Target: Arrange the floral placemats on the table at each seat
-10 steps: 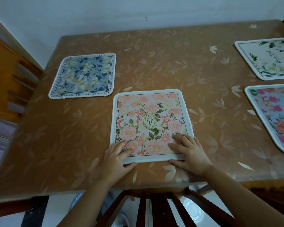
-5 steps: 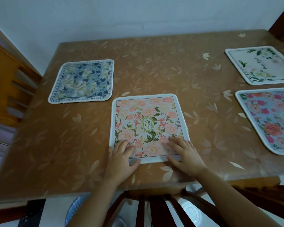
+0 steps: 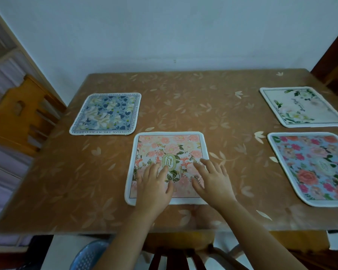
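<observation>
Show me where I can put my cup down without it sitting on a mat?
The widest bare patch of table lies between the blue mat and the white mat, toward the wall. Another strip runs between the pink mat and the rose mat. It is crowded on the pink mat, where the left hand and right hand rest flat.

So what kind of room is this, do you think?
Most likely a home dining area: a table under a leaf-patterned cover, floral placemats such as the pink placemat set out, and a wooden chair pulled up at the left.

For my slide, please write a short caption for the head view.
Both hands, left and right, flat on the pink placemat; three other placemats lie on the table.
</observation>
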`<state>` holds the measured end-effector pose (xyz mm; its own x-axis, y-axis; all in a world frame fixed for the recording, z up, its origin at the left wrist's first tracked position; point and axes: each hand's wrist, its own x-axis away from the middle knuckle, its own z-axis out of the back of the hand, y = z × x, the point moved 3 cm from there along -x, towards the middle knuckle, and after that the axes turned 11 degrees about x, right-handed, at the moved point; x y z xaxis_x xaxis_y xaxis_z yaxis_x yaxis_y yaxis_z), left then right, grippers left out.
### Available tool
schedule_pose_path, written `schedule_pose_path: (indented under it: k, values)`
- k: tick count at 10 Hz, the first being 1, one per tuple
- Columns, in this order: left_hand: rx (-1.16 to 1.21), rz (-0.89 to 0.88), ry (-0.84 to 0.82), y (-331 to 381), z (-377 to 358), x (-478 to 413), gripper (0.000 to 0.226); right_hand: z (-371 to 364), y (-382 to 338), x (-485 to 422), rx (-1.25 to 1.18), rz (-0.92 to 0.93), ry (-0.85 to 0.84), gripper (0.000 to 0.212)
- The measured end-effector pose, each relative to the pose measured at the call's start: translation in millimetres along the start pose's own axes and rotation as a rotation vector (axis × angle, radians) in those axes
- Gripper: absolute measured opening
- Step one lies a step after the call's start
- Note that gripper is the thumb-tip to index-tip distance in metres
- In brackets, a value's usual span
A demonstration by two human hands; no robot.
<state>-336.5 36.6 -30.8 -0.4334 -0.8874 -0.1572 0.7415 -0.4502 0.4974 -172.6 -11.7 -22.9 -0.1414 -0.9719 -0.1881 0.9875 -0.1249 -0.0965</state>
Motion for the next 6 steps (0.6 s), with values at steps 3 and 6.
schedule_pose_path:
  k: [3, 6]
  values:
    - [-0.03, -0.041, 0.066, 45, 38, 6, 0.043, 60, 7, 5, 0.022, -0.099, 0.119, 0.044]
    - [-0.02, -0.09, 0.15, 65, 103, 56, 0.043, 127, -38, 51, 0.027, -0.114, 0.262, 0.046]
